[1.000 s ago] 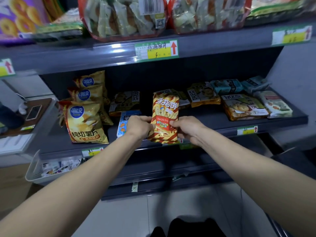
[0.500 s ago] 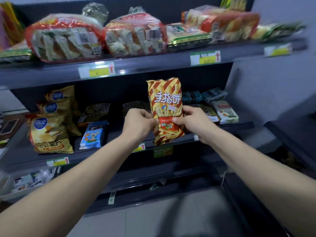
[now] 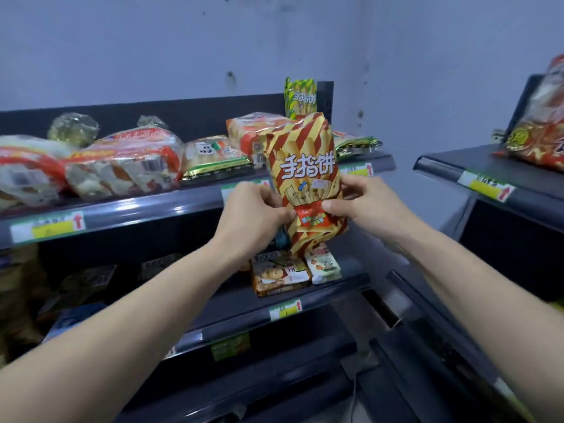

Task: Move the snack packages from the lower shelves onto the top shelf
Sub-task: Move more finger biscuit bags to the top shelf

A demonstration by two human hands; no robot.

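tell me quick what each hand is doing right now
Left hand: grips the red-and-yellow striped foil snack bag, left edge.
Right hand: grips the same bag, right edge.

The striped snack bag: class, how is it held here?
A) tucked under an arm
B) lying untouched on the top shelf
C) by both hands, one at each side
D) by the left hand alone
C: the left hand and the right hand each grip one side of the striped snack bag, held upright before the top shelf.
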